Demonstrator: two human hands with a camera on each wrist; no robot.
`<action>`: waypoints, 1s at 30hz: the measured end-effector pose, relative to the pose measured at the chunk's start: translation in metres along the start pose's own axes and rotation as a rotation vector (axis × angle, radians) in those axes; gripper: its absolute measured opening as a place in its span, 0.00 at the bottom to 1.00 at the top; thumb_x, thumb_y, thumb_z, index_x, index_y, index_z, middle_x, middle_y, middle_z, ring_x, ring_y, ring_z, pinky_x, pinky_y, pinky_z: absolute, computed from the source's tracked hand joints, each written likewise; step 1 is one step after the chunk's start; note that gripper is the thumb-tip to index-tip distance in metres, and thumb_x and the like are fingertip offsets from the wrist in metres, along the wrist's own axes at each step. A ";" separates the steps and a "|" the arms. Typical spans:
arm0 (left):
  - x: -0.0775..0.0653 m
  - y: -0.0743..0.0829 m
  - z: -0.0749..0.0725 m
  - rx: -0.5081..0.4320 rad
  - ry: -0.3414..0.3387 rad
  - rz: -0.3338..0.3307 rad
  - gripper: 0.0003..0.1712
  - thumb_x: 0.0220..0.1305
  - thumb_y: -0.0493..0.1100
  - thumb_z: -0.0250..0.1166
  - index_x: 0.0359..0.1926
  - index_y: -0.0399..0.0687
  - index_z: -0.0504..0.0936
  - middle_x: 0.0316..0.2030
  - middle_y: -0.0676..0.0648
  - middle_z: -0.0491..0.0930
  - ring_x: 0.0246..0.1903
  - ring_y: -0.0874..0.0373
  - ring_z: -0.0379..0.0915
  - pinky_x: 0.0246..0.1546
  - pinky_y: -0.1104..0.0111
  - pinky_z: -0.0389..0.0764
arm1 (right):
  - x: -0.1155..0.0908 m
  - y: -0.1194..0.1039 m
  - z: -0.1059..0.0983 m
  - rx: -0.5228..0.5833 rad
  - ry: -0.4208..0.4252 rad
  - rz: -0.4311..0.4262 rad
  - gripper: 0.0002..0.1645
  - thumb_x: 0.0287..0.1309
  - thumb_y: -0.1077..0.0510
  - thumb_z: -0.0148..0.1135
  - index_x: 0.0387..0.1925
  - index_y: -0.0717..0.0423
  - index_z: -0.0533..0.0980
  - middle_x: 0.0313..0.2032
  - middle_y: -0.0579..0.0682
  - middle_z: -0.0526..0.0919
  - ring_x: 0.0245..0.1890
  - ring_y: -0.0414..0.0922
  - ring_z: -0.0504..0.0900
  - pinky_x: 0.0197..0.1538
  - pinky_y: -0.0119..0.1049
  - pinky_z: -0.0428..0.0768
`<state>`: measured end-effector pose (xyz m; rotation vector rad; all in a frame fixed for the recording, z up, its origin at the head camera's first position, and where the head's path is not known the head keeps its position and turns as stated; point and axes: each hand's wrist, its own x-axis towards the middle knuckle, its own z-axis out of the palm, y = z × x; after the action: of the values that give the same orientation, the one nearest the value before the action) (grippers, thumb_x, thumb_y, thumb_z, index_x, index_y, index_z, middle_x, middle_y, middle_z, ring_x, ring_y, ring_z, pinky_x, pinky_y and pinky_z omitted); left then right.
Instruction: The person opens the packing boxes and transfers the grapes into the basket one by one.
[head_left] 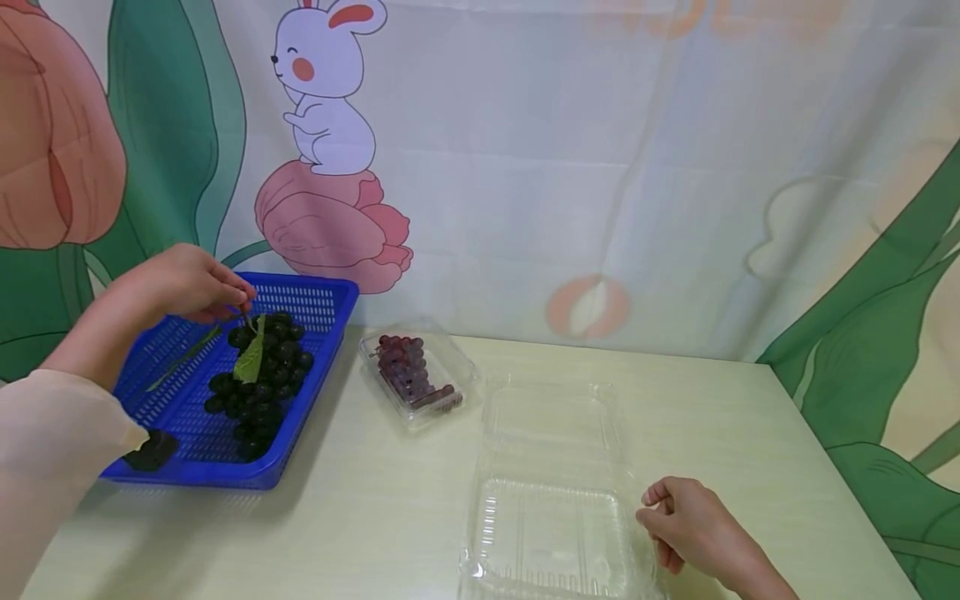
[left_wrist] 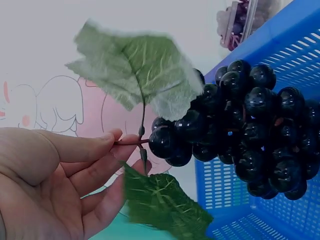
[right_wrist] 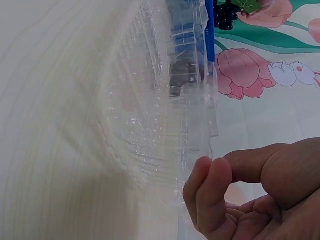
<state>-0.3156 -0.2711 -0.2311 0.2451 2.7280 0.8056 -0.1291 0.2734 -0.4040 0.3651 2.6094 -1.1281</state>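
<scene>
Black grape bunch [head_left: 266, 400], before a printed wall cloth [head_left: 487, 183]. In the head view the bunch appears within the blue basket [head_left: 217, 473]; contact with its floor cannot be judged. The opened clear container [head_left: 551, 533] lies well apart to the right, beyond a clear box [head_left: 459, 362] with red grapes [head_left: 405, 367]. The right hand [head_left: 697, 525] has curled fingers at the container's edge; whether they grip it cannot be told. The left hand [head_left: 198, 287], the nearer, pinches the stem [left_wrist: 126, 142] between thumb and fingers; the bunch's long axis runs from this pinch toward the basket's near side. Orange characters [head_left: 678, 12] at the cloth's top are cut off and unreadable; no label shows.
</scene>
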 end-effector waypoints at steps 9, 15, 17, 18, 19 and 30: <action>0.011 -0.002 0.005 -0.035 0.052 -0.064 0.15 0.77 0.33 0.57 0.51 0.21 0.82 0.34 0.43 0.86 0.28 0.56 0.81 0.33 0.63 0.86 | -0.001 0.002 0.001 0.008 0.019 -0.014 0.05 0.64 0.67 0.64 0.38 0.63 0.75 0.17 0.54 0.77 0.12 0.45 0.74 0.23 0.37 0.78; 0.018 -0.002 0.007 -0.055 0.065 -0.092 0.17 0.76 0.34 0.56 0.54 0.20 0.79 0.30 0.44 0.86 0.26 0.57 0.84 0.33 0.63 0.87 | -0.002 0.002 0.001 0.012 0.028 -0.021 0.05 0.64 0.68 0.64 0.37 0.63 0.75 0.17 0.53 0.76 0.12 0.44 0.74 0.22 0.37 0.78; 0.021 -0.002 0.008 -0.038 0.064 -0.098 0.17 0.76 0.34 0.56 0.54 0.20 0.79 0.30 0.45 0.86 0.26 0.57 0.84 0.32 0.63 0.86 | -0.002 0.002 0.001 0.011 0.026 -0.012 0.04 0.64 0.68 0.63 0.38 0.63 0.75 0.17 0.53 0.77 0.13 0.44 0.74 0.22 0.36 0.77; 0.022 -0.003 0.008 -0.033 0.064 -0.104 0.17 0.76 0.34 0.57 0.54 0.21 0.80 0.29 0.46 0.86 0.26 0.57 0.84 0.33 0.62 0.86 | -0.002 0.001 0.001 0.011 0.025 -0.011 0.04 0.64 0.68 0.63 0.38 0.63 0.75 0.17 0.53 0.77 0.12 0.44 0.74 0.22 0.36 0.77; 0.024 -0.003 0.008 -0.025 0.065 -0.108 0.17 0.75 0.34 0.57 0.53 0.21 0.81 0.28 0.47 0.86 0.26 0.57 0.83 0.32 0.63 0.86 | -0.002 0.001 0.001 0.010 0.024 -0.009 0.04 0.64 0.67 0.63 0.38 0.63 0.75 0.17 0.53 0.77 0.13 0.44 0.74 0.22 0.36 0.77; 0.034 -0.011 0.012 0.026 0.096 -0.153 0.15 0.73 0.35 0.59 0.50 0.25 0.84 0.26 0.46 0.86 0.24 0.56 0.83 0.50 0.47 0.82 | -0.001 0.001 0.002 -0.001 0.001 0.028 0.04 0.66 0.66 0.63 0.39 0.62 0.75 0.17 0.53 0.77 0.13 0.44 0.74 0.22 0.34 0.74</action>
<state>-0.3444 -0.2659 -0.2545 0.0021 2.8059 0.7578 -0.1277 0.2726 -0.4051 0.4001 2.5973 -1.1176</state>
